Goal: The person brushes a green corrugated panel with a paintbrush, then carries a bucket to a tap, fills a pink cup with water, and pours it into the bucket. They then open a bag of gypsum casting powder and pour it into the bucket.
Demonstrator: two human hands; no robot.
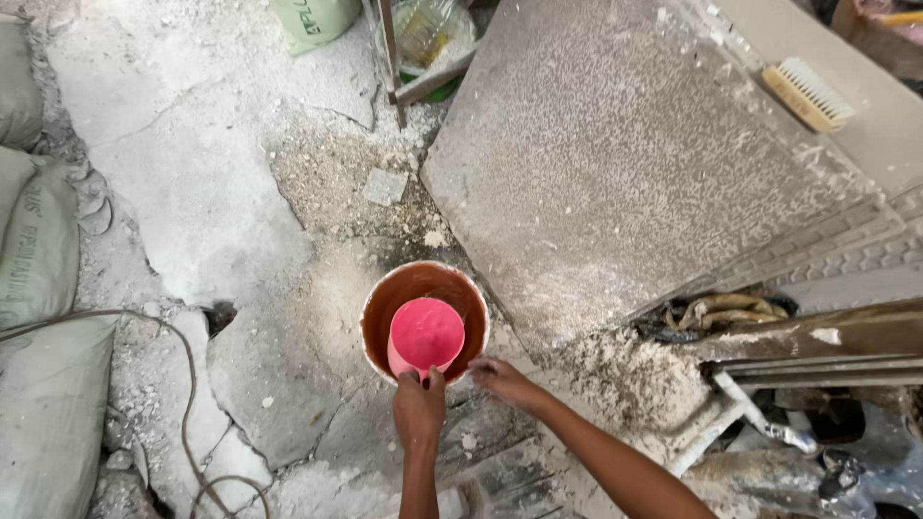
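Item: pink cup (424, 334), held over the mouth of a brown-lined bucket (381, 300) on the cracked floor (192, 173). Our left hand (419, 407) gripped the cup's near edge, fingers clenched on it, the cup lying straight ahead. Our right hand (503, 378) rested on the bucket rim, fingers loosely curled. A grey slab (615, 163) lay just beyond.

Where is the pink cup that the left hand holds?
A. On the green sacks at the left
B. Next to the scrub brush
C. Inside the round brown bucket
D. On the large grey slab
C: the left hand holds the pink cup within the rim of the round brown bucket, while the right hand rests on the bucket's edge.
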